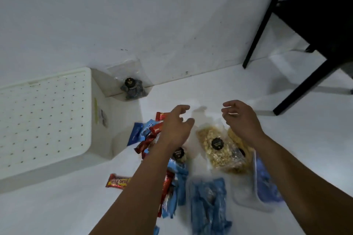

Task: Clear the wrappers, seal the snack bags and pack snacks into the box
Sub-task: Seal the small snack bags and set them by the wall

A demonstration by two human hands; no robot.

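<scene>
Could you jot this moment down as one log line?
left hand: open, over candy bars | right hand: open, over popcorn bag | box: lid on | nothing held

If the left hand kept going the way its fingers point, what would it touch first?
Probably nothing soon: the left hand points up and right over bare white floor towards the wall. The clear bag of pale puffed snacks lies below that line. Depth is uncertain.

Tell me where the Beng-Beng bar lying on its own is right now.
In the head view, the lone Beng-Beng bar lies on the white floor at lower left, just left of the left forearm, in front of the white box.
</scene>
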